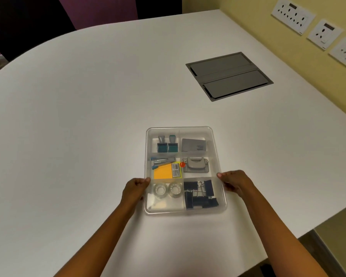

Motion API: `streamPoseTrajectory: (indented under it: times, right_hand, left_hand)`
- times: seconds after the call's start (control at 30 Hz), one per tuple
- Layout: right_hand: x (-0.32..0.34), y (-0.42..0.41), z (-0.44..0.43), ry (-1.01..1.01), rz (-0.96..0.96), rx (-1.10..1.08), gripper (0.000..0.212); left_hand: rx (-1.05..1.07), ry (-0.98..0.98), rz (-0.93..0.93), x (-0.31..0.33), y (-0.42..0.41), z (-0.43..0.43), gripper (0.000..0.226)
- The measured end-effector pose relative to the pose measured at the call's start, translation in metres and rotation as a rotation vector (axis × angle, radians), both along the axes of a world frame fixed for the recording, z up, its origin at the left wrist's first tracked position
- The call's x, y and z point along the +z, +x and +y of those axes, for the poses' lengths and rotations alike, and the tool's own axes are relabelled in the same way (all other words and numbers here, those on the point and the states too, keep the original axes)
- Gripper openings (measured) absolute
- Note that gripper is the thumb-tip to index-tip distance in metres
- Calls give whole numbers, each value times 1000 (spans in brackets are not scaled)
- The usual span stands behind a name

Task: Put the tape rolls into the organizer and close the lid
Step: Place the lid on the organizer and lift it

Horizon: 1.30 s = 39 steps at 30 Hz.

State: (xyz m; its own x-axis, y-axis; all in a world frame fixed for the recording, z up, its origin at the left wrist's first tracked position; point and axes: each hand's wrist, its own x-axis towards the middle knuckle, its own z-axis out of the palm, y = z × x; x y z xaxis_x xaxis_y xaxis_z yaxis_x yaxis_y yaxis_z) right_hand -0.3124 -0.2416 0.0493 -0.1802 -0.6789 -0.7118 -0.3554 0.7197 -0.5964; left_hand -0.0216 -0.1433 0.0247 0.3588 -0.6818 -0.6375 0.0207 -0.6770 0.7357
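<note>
Currently, head view | organizer (215, 136) on white table (88, 116), near centre, clear lid (180, 131) lying on top | two tape rolls (167, 189) in near-left compartment, binder clips (200, 194) to their right | left hand (135, 187) gripping left edge | right hand (235, 181) gripping right edge
</note>
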Motion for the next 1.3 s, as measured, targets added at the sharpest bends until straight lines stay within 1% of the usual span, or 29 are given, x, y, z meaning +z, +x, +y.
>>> streamPoseTrajectory:
  times: [0.07,0.13,0.17,0.27,0.33,0.5,0.6,0.67,0.73,0.83,0.9,1.0,1.07,1.1,1.17,1.3]
  right_hand:
    - [2,8,-22,-14,21,21,23]
    - [3,15,-43,-17,42,36,36]
    - [5,19,-54,-19,45,38,41]
    - [7,26,-84,-24,50,43,47]
    - [7,30,-103,-30,50,44,50]
    - [6,39,-150,-78,36,58,44]
    - [3,45,-172,-125,49,116,28]
    - [2,51,-183,-114,69,167,25]
    - [3,54,-191,-63,91,222,25]
    - [3,55,-200,50,68,264,29]
    - [3,54,-204,87,72,290,30]
    - [-1,51,-206,99,34,266,29]
    - [-5,50,-207,88,20,255,29]
    - [-7,49,-207,79,17,252,30]
    - [-9,49,-207,66,13,242,30]
    - [-9,49,-206,54,25,250,29]
  left_hand:
    - [-7,-1,4,2,5,-25,34]
    - [-9,4,34,6,10,-51,33]
    - [-13,5,40,7,13,-63,34]
    - [-48,21,3,11,20,-99,45]
    - [-49,34,-12,12,24,-121,47]
    - [-37,45,-22,10,34,-162,44]
    - [-33,39,-37,7,38,-174,42]
    - [-46,25,-63,4,38,-179,41]
    - [-68,16,-96,3,39,-182,40]
    - [-88,11,-101,0,41,-185,40]
    - [-96,17,-113,-1,42,-188,41]
    - [-128,36,-131,-1,43,-195,42]
    - [-173,57,-150,-1,44,-202,35]
    - [-186,81,-164,-1,45,-206,31]
    - [-183,158,-184,-1,49,-214,29]
    - [-162,275,-112,0,50,-224,32]
